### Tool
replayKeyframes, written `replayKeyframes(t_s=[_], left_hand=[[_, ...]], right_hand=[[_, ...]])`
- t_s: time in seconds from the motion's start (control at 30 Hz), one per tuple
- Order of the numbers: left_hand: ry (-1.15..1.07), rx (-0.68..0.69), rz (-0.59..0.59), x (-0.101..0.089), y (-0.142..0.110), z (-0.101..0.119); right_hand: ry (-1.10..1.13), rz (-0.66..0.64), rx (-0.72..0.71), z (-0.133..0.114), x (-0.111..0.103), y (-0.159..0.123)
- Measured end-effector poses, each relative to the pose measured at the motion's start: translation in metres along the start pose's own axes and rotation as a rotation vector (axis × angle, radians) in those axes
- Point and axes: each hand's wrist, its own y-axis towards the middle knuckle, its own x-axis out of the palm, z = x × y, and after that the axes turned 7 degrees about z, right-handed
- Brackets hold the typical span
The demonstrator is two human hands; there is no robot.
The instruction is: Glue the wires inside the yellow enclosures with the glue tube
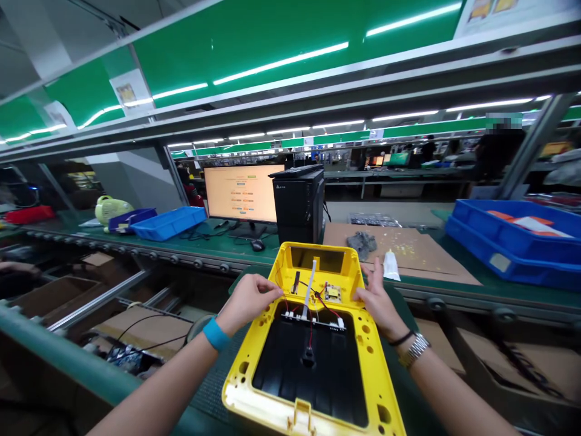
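Note:
A yellow plastic case (pixel 240 375) lies opened in front of me, its lid (pixel 354 266) raised at the far side. Inside the base is a black panel (pixel 290 369) with a circuit strip (pixel 313 321) along its far edge. A white ribbon cable (pixel 310 284) and thin red and black wires run between base and lid, near a small circuit board (pixel 333 292). My left hand (pixel 252 300) pinches at the left hinge side, close to a thin red wire; what is between its fingertips is unclear. My right hand (pixel 379 300) has its fingers spread, thumb against the lid's right edge.
Beyond the case stand a monitor (pixel 242 194), a black computer tower (pixel 297 206) and a mouse (pixel 258 244). A grey rag (pixel 362 243) and white tube (pixel 391 265) lie on cardboard (pixel 426 251). Blue bins (pixel 512 254) are at right, another blue tray (pixel 170 223) at left.

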Motion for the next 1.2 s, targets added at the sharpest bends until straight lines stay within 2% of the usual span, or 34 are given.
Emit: replayKeyframes(t_s=[0.27,0.37,0.5,0.6,0.7,0.8,0.9,1.0,1.1,1.2], left_hand=[[0.044,0.004,0.140,0.012,0.007,-0.012],[0.079,-0.019,0.187,0.013,0.008,-0.018],[0.099,0.012,0.230,0.012,0.009,-0.023],[0.148,0.085,0.246,0.010,0.007,-0.022],[0.253,0.137,0.184,0.007,0.002,-0.018],[0.362,0.184,0.092,0.003,-0.003,-0.015],[0.362,0.197,-0.004,0.001,-0.008,-0.017],[0.278,0.183,-0.057,0.002,-0.012,-0.018],[0.204,0.154,0.013,0.002,-0.016,-0.016],[0.203,0.146,0.139,0.000,-0.020,-0.012]], right_hand=[[-0.042,-0.018,0.013,0.014,-0.007,0.007],[-0.076,0.017,-0.012,0.016,-0.011,0.011],[-0.156,0.063,-0.179,-0.001,-0.013,0.009],[-0.146,0.009,-0.335,-0.027,-0.007,0.006],[-0.087,-0.162,-0.386,-0.052,0.009,0.007],[-0.062,-0.381,-0.328,-0.064,0.034,0.016],[-0.092,-0.595,-0.260,-0.060,0.065,0.033],[-0.122,-0.772,-0.202,-0.043,0.094,0.053],[-0.136,-0.801,-0.206,-0.028,0.113,0.070],[-0.105,-0.775,-0.219,-0.020,0.122,0.081]])
